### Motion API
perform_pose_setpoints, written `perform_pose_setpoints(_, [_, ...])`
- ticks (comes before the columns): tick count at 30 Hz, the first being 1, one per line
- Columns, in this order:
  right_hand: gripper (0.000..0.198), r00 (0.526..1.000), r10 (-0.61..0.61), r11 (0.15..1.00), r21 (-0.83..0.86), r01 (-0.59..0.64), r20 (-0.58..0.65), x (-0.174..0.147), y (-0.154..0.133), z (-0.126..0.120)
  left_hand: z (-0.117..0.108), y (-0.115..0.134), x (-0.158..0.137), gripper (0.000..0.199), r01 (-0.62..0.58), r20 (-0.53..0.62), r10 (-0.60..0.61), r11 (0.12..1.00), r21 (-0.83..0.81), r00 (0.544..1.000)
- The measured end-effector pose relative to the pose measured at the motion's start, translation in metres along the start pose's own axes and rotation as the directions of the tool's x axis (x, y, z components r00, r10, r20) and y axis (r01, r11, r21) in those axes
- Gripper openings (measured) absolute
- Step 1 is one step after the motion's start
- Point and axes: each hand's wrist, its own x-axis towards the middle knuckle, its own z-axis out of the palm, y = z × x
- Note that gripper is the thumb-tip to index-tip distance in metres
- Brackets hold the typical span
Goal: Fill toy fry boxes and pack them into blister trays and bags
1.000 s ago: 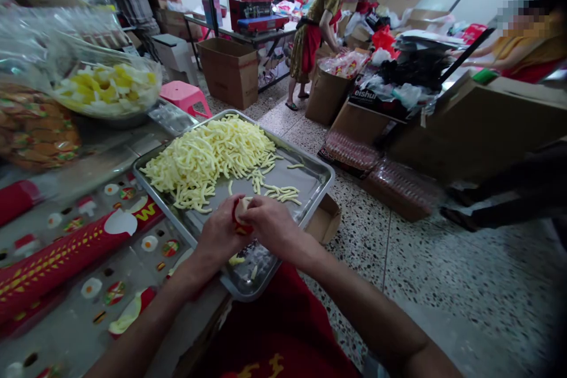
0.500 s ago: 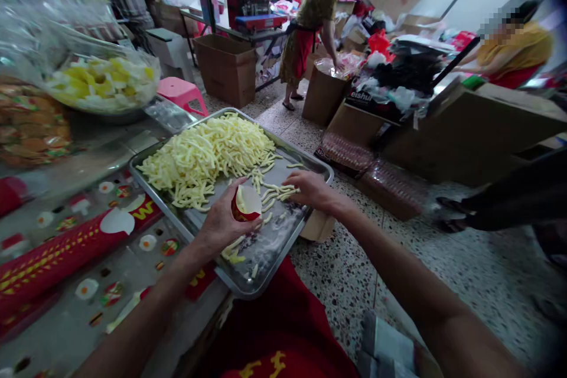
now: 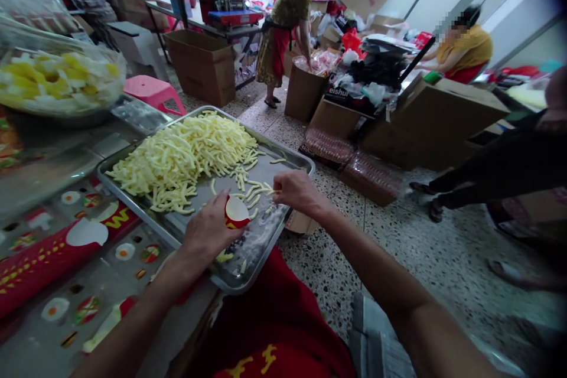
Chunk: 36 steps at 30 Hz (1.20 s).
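Note:
My left hand (image 3: 212,225) is wrapped round a small red fry carton (image 3: 237,211) with a white inside, tilted over the metal tray (image 3: 305,166). My right hand (image 3: 296,190) is closed in a pinch at the tray's right side, its fingertips on a few pale yellow fry-shaped sticks (image 3: 257,190). How many sticks lie between those fingers is hidden. A big heap of the same sticks (image 3: 190,156) fills the far left part of the tray. Whitish powder and loose pieces lie on the metal near the carton.
Flat red cartons in a stack (image 3: 53,254) lie on the patterned table cover (image 3: 126,251) at left. Behind stand a bagged bowl of yellow-and-white pieces (image 3: 57,80) and a pink stool (image 3: 155,91). Cardboard boxes (image 3: 204,65) and other people occupy the room beyond.
The view has swung to the right. The carton has turned in my left hand, and the pale piece seen in its mouth no longer shows. My right fingers have closed more tightly by the sticks.

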Motion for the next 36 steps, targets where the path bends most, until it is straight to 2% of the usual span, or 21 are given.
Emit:
perform_pose_setpoints(3, [0.012, 0.982, -0.186, 0.982, 0.023, 0.187, -0.043, -0.014, -0.028, -0.009, 0.007, 0.003, 0.003, 0.085, -0.082, -0.001, 0.082, 0.997, -0.007, 0.997])
perform_pose_setpoints(5, [0.013, 0.937, -0.346, 0.938, 0.025, 0.347, -0.048, -0.019, -0.051, -0.009, 0.015, 0.002, 0.004, 0.082, -0.152, -0.019, 0.151, 0.986, -0.067, 0.988])
perform_pose_setpoints(7, [0.015, 0.916, -0.399, 0.914, 0.061, 0.401, -0.054, -0.022, -0.069, -0.004, 0.020, -0.003, 0.001, 0.079, -0.216, -0.058, 0.209, 0.965, -0.149, 0.976])
perform_pose_setpoints(11, [0.010, 0.942, -0.331, 0.901, 0.276, 0.334, -0.060, -0.032, -0.092, 0.011, 0.019, -0.022, -0.015, 0.082, -0.276, -0.118, 0.255, 0.932, -0.236, 0.960])
perform_pose_setpoints(14, [0.013, 0.949, -0.248, 0.801, 0.511, 0.313, -0.192, -0.040, -0.111, 0.024, 0.010, -0.032, -0.030, 0.080, -0.290, -0.173, 0.251, 0.922, -0.258, 0.952])
perform_pose_setpoints(17, [0.011, 0.942, -0.136, 0.692, 0.651, 0.311, -0.306, -0.044, -0.126, 0.029, 0.002, -0.037, -0.038, 0.074, -0.302, -0.206, 0.247, 0.905, -0.300, 0.947])
perform_pose_setpoints(19, [0.010, 0.920, -0.162, 0.592, 0.711, 0.380, -0.357, -0.040, -0.118, 0.025, -0.001, -0.039, -0.038, 0.077, -0.282, -0.205, 0.224, 0.902, -0.326, 0.953])
perform_pose_setpoints(21, [0.008, 0.894, -0.210, 0.490, 0.749, 0.446, -0.395, -0.028, -0.091, 0.016, -0.003, -0.042, -0.035, 0.083, -0.253, -0.200, 0.193, 0.906, -0.341, 0.961])
perform_pose_setpoints(22, [0.005, 0.887, -0.226, 0.485, 0.743, 0.461, -0.403, -0.019, -0.072, 0.012, -0.004, -0.043, -0.032, 0.085, -0.239, -0.200, 0.178, 0.908, -0.345, 0.964])
perform_pose_setpoints(23, [0.013, 0.893, -0.230, 0.540, 0.713, 0.448, -0.387, -0.009, -0.052, 0.009, -0.006, -0.045, -0.030, 0.086, -0.228, -0.201, 0.164, 0.908, -0.352, 0.966])
perform_pose_setpoints(25, [0.031, 0.912, -0.272, 0.766, 0.505, 0.398, -0.306, 0.013, -0.016, 0.008, -0.010, -0.047, -0.026, 0.087, -0.207, -0.205, 0.138, 0.905, -0.371, 0.969])
perform_pose_setpoints(27, [0.040, 0.923, -0.352, 0.885, 0.267, 0.383, -0.157, 0.030, 0.004, 0.013, -0.014, -0.049, -0.023, 0.088, -0.201, -0.212, 0.127, 0.904, -0.377, 0.969])
perform_pose_setpoints(29, [0.031, 0.912, -0.410, 0.904, 0.124, 0.408, -0.015, 0.039, 0.006, 0.021, -0.017, -0.051, -0.022, 0.089, -0.196, -0.205, 0.128, 0.914, -0.356, 0.970])
perform_pose_setpoints(31, [0.020, 0.912, -0.406, 0.913, 0.071, 0.402, 0.053, 0.041, -0.003, 0.031, -0.018, -0.052, -0.023, 0.090, -0.179, -0.179, 0.126, 0.930, -0.322, 0.976])
perform_pose_setpoints(36, [0.017, 0.971, -0.239, 0.969, 0.064, 0.238, 0.010, 0.036, -0.022, 0.040, -0.012, -0.047, -0.025, 0.090, -0.155, -0.111, 0.131, 0.958, -0.243, 0.985])
